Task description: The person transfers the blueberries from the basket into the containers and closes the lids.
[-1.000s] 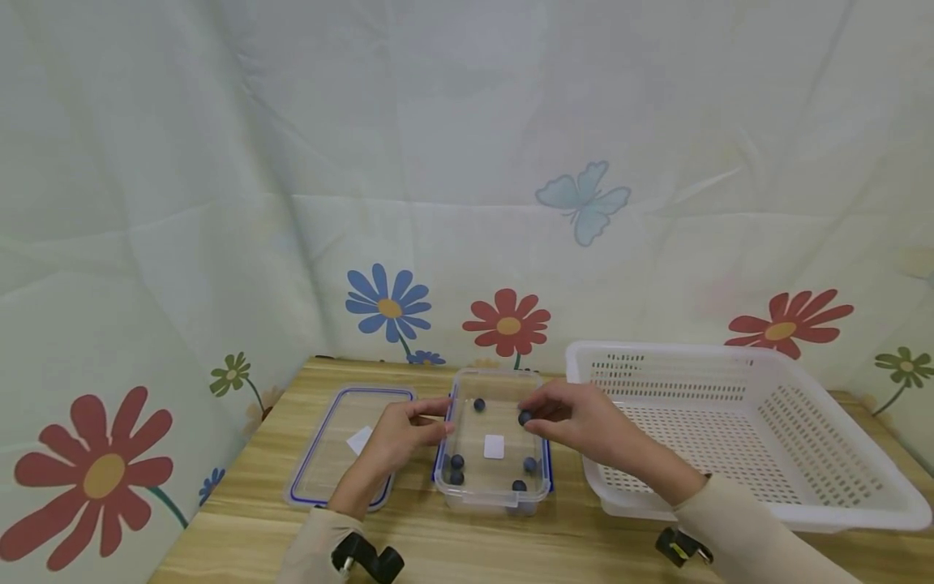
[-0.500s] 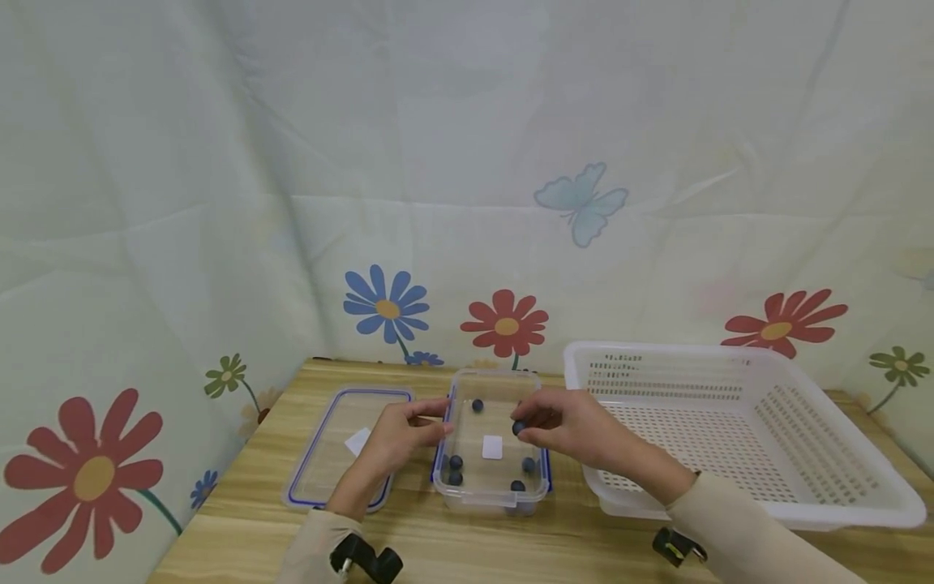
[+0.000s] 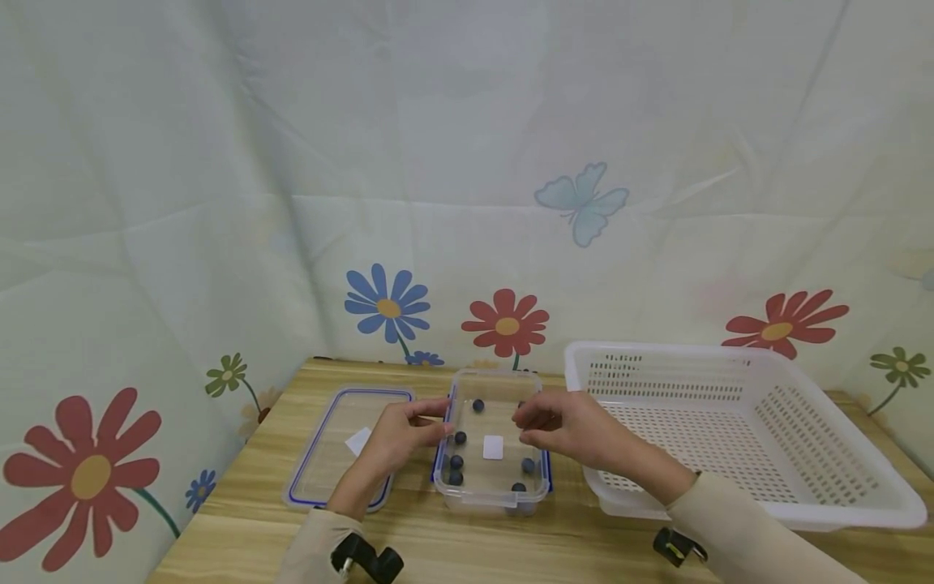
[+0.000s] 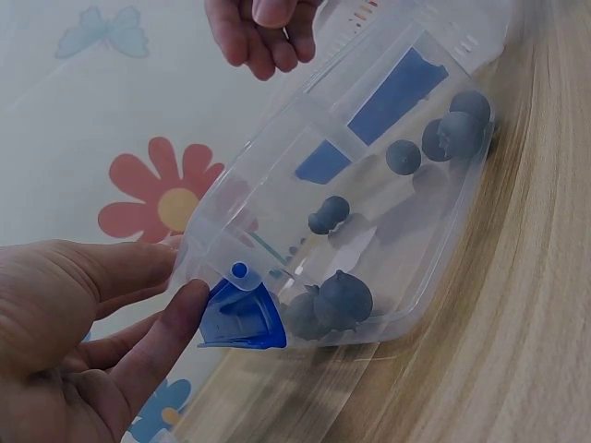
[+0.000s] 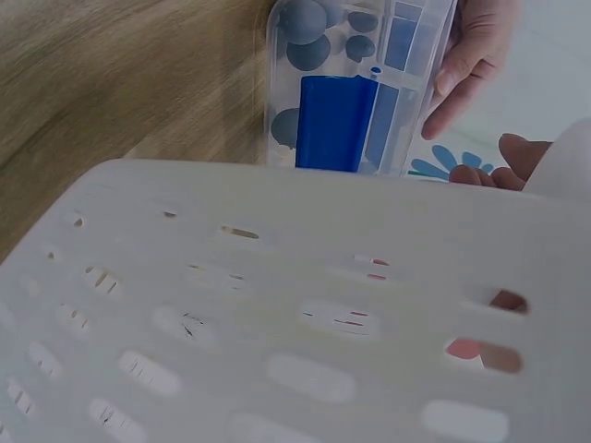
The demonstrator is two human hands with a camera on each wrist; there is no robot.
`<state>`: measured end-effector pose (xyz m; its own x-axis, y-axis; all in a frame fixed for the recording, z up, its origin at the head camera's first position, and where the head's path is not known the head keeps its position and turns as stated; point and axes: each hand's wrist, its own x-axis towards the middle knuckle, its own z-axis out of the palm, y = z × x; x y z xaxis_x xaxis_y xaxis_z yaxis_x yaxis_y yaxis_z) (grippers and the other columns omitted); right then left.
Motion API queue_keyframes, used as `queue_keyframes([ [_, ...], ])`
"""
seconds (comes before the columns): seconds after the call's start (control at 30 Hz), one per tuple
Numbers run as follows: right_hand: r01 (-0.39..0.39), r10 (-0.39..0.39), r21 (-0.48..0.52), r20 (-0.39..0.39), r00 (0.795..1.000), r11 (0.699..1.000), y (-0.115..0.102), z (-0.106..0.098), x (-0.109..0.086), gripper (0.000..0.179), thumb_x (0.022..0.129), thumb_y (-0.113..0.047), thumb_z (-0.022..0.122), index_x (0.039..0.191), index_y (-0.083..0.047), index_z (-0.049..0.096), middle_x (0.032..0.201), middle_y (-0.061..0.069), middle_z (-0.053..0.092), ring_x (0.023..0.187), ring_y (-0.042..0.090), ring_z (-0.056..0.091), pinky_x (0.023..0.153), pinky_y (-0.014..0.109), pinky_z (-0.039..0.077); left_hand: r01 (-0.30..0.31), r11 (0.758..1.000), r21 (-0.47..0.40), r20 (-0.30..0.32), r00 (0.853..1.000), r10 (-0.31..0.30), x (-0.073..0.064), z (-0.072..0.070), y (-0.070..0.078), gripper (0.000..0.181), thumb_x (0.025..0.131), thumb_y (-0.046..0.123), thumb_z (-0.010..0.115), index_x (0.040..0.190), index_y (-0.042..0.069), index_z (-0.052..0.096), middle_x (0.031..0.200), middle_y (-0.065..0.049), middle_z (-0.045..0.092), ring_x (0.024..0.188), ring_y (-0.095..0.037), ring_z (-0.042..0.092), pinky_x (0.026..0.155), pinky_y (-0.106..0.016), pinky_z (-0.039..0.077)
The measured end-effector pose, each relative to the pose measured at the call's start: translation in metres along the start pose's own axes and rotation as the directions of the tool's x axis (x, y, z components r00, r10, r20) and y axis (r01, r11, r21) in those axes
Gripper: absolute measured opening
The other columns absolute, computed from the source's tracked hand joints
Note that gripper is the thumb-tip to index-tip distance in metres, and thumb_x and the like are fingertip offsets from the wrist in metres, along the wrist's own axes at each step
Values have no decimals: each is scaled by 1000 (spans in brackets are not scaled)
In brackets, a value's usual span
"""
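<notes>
A clear plastic food container [image 3: 485, 497] with blue side latches stands in the middle of the table, with several blueberries [image 4: 343, 298] and a white square of paper [image 3: 493, 447] on its floor. My left hand [image 3: 397, 438] grips its left rim, a fingertip beside the blue latch [image 4: 242, 316] in the left wrist view. Over the right rim is my right hand [image 3: 572, 426], thumb and fingers apart with nothing between them. One blueberry [image 3: 460, 437] lies near the left wall. Another at the far right is partly hidden by the right fingers.
A clear lid [image 3: 339, 469] with a blue seal lies left of the container, a white square on it. To the right stands a large white perforated basket [image 3: 657, 509]; its wall fills much of the right wrist view. A flowered curtain [image 3: 452, 203] hangs behind the table.
My right hand moved slightly left and toward me, then let go of the blueberry it pinched. A blueberry now lies near the left wall. My left hand has stayed on the rim.
</notes>
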<state>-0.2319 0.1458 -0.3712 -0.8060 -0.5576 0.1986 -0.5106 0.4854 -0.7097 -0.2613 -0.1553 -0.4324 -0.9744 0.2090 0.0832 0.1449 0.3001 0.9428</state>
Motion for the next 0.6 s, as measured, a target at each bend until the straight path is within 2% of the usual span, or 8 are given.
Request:
queue_keyframes([
  [0.2,-7,7,-8,-10,1000,1000,0,-1,-1,16,98,-12,79,113,-10,78,106,1,76,94,11,71,84,25,59,-3,1000,-2,11,1000,3,0,1,0,44,96,9,81,135,-6,69,126,-22,72,97,-26,75,86,-41,62],
  [0.37,-18,18,-8,-18,1000,1000,-1,-2,-2,16,98,-13,79,114,-10,78,105,-2,76,95,11,71,84,25,59,4,1000,-7,14,1000,-4,1,0,1,43,96,11,81,135,-5,70,127,-22,72,98,-25,74,87,-39,62],
  [0.6,-13,13,-1,-36,999,1000,-4,-7,-6,14,99,-16,78,112,-10,77,109,1,77,97,13,72,86,25,59,2,1000,19,7,1000,-2,2,0,1,41,97,10,80,134,-5,70,123,-21,74,94,-24,75,85,-38,62],
])
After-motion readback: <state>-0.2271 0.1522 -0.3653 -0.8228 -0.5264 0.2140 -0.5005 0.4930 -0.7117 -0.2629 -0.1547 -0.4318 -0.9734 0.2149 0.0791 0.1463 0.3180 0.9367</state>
